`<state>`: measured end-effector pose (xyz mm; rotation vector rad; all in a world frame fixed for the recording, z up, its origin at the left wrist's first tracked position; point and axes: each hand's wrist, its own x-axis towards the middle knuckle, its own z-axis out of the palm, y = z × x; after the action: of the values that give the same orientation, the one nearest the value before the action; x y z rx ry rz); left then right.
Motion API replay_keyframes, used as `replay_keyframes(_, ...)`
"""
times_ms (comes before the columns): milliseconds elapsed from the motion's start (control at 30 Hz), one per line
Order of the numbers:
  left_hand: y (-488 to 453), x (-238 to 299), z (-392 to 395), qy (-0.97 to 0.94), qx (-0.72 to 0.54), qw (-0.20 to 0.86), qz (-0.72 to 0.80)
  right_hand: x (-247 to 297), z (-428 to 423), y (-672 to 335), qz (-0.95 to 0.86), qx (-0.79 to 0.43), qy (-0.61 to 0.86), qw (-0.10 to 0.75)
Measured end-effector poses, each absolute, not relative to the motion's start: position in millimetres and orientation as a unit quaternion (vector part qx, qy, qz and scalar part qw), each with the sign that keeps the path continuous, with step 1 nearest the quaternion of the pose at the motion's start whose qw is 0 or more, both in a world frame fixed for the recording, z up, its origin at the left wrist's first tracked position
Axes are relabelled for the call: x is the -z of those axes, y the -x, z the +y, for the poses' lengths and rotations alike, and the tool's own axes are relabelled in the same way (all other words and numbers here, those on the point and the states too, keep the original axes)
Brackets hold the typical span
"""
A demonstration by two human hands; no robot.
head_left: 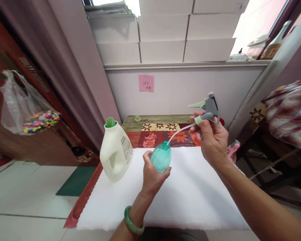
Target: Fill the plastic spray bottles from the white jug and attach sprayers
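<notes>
My left hand (152, 175) is closed round a small teal spray bottle (161, 158), held tilted above the white pad (190, 197). Up and to the right, my right hand (212, 137) grips a grey and green trigger sprayer head (207, 109). The sprayer's clear dip tube (179, 131) curves down, and its tip sits at the bottle's open neck. A green bangle (132, 222) circles my left wrist.
A white detergent jug (116, 150) with a green funnel in its mouth stands at the pad's left. A green cap (137, 117) lies at the table's far edge. A plastic bag of coloured beads (27, 110) hangs on the left. White boxes (163, 33) line the windowsill, above a pink note (146, 83).
</notes>
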<state>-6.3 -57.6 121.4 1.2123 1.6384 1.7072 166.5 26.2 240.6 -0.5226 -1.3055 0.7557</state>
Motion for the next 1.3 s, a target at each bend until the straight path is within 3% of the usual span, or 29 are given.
replay_keyframes(167, 14.7, -120.8, -71.5, -0.412, -0.636, 0.319, 0.569, -243.5, 15.4, -155.2, -0.599, -0.384, 0.244, 0.659)
replay_keyframes(500, 17.4, -122.4, -97.9, -0.293, -0.689, 0.567, 0.344, -231.3, 15.7, -133.5, -0.596, -0.494, 0.285, 0.566)
replay_keyframes(1000, -6.5, -125.1, -106.8, -0.086, -0.649, 0.731, 0.192, -209.5, 4.5, -120.3, -0.531, -0.661, 0.234, 0.475)
replay_keyframes(1300, -9.4, -129.3, -108.4, -0.111, -0.587, 0.787, 0.153, -211.8, 0.8, -123.9, -0.510, -0.706, 0.197, 0.451)
